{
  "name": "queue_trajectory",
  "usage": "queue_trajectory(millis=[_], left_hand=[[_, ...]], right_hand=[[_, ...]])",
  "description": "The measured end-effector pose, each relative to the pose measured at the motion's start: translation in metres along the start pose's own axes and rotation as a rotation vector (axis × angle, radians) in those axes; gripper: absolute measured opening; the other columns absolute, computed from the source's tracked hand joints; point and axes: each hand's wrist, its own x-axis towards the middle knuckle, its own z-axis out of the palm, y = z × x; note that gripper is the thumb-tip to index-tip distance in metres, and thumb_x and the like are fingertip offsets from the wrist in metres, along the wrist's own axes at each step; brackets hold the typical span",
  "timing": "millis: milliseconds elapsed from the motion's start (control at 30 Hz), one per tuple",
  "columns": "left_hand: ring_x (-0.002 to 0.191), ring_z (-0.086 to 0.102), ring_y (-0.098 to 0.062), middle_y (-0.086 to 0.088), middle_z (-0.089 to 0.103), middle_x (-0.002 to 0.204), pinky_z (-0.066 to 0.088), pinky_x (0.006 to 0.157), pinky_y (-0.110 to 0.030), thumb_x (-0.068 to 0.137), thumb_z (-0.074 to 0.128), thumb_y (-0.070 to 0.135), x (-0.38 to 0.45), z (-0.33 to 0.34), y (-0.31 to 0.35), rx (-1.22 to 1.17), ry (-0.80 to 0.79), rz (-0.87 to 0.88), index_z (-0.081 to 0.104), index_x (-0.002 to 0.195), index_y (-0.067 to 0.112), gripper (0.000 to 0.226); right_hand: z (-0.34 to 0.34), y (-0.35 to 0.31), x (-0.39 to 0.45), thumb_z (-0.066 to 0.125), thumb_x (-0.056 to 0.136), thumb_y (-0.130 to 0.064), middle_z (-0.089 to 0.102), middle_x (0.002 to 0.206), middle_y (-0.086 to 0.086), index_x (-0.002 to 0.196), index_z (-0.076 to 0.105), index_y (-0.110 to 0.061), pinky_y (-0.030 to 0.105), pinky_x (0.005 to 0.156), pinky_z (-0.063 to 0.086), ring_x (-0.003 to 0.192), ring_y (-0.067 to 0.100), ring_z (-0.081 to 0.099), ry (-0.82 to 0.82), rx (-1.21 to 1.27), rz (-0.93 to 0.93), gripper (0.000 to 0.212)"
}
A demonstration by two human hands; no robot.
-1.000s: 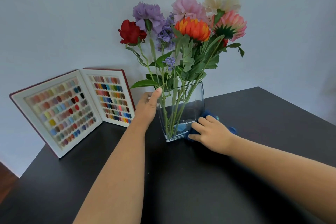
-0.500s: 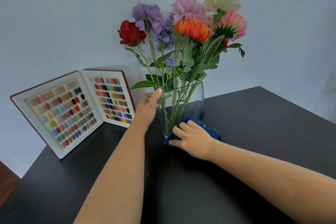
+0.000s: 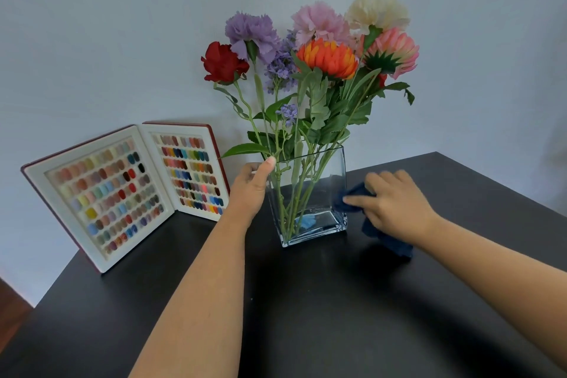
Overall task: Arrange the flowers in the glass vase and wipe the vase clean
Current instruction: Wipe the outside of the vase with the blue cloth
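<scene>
A square glass vase (image 3: 319, 193) stands on the black table (image 3: 306, 316) and holds several flowers (image 3: 316, 55) in red, purple, pink, orange and cream. My left hand (image 3: 250, 190) grips the vase's left upper corner, thumb up on the rim. My right hand (image 3: 392, 202) presses a dark blue cloth (image 3: 352, 198) against the vase's right side wall. Part of the cloth hangs down under my wrist onto the table.
An open case of coloured nail samples (image 3: 122, 190) leans against the wall at the back left. The table's right edge (image 3: 506, 190) runs diagonally behind my right hand. A pale wall stands close behind the vase.
My right hand has slid the cloth from the vase's front face around to its right side and slightly higher. My left hand has kept its hold on the vase.
</scene>
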Motion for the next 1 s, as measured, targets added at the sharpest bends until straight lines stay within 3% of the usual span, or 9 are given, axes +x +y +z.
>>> queue_trajectory(millis=[100,167,300,500,633,733,833,933,1000], left_hand=[[0.099,0.057,-0.004,0.012,0.063,0.105,0.044,0.091,-0.037,0.057,0.051,0.089,0.002,0.000,-0.002,-0.007,0.006,0.000,0.063,0.102,0.029,0.076],[0.099,0.057,-0.003,0.012,0.064,0.105,0.043,0.091,-0.037,0.057,0.050,0.090,0.001,0.000,-0.002,-0.003,0.002,0.000,0.063,0.104,0.028,0.079],[0.099,0.057,-0.001,0.014,0.063,0.105,0.043,0.091,-0.036,0.059,0.050,0.088,-0.001,-0.002,-0.002,0.003,-0.026,0.009,0.062,0.103,0.032,0.072],[0.094,0.053,0.004,0.019,0.060,0.101,0.038,0.077,-0.027,0.059,0.049,0.087,-0.002,-0.002,0.003,-0.005,-0.017,0.013,0.058,0.095,0.038,0.061],[0.094,0.053,0.004,0.019,0.061,0.101,0.036,0.073,-0.022,0.058,0.049,0.090,-0.002,-0.001,0.003,0.000,0.003,0.014,0.060,0.096,0.038,0.066],[0.096,0.054,0.003,0.018,0.061,0.102,0.038,0.077,-0.026,0.056,0.050,0.092,-0.001,-0.001,0.003,-0.008,0.007,-0.002,0.060,0.096,0.038,0.068],[0.097,0.055,0.000,0.017,0.062,0.103,0.039,0.085,-0.033,0.058,0.050,0.089,-0.001,-0.001,0.003,-0.004,-0.001,-0.009,0.060,0.096,0.037,0.065],[0.097,0.054,0.001,0.016,0.061,0.103,0.039,0.085,-0.033,0.058,0.050,0.087,0.000,-0.001,0.003,-0.007,-0.005,-0.007,0.061,0.097,0.036,0.065],[0.094,0.053,0.004,0.018,0.060,0.101,0.037,0.082,-0.031,0.058,0.049,0.087,-0.002,0.000,0.004,-0.009,-0.007,-0.009,0.060,0.095,0.037,0.063]], right_hand=[[-0.017,0.006,0.031,0.054,0.081,-0.016,0.043,0.073,0.006,0.111,0.071,-0.031,0.033,0.062,0.021,0.061,0.023,0.040,0.209,0.118,0.094,0.038],[-0.021,0.004,0.048,0.054,0.081,-0.010,0.045,0.073,0.008,0.114,0.071,-0.028,0.033,0.060,0.022,0.061,0.023,0.038,0.264,0.169,0.135,0.042],[-0.004,-0.008,0.044,0.073,0.068,-0.001,0.047,0.069,0.011,0.109,0.074,-0.023,0.032,0.053,0.030,0.052,0.024,0.038,0.137,0.221,0.114,0.047],[0.013,-0.015,0.008,0.080,0.063,-0.012,0.051,0.066,0.005,0.101,0.076,-0.030,0.031,0.053,0.036,0.050,0.024,0.049,-0.058,0.063,-0.113,0.042],[-0.003,-0.001,0.041,0.072,0.069,-0.005,0.046,0.067,0.009,0.102,0.075,-0.029,0.033,0.056,0.031,0.052,0.025,0.044,0.131,0.153,0.117,0.041],[-0.007,0.000,0.057,0.065,0.072,-0.003,0.046,0.069,0.010,0.105,0.075,-0.027,0.033,0.059,0.027,0.055,0.027,0.044,0.222,0.215,0.255,0.042],[0.005,-0.018,0.039,0.075,0.065,-0.003,0.048,0.067,0.008,0.102,0.076,-0.026,0.032,0.056,0.030,0.053,0.026,0.046,0.150,0.205,0.121,0.043],[0.019,-0.037,0.012,0.081,0.063,-0.019,0.058,0.072,0.004,0.099,0.076,-0.031,0.032,0.056,0.040,0.058,0.024,0.054,-0.022,0.063,-0.142,0.039],[0.016,-0.038,0.015,0.081,0.064,-0.021,0.060,0.075,0.003,0.100,0.076,-0.032,0.032,0.057,0.041,0.060,0.023,0.055,-0.035,0.029,-0.160,0.038]])
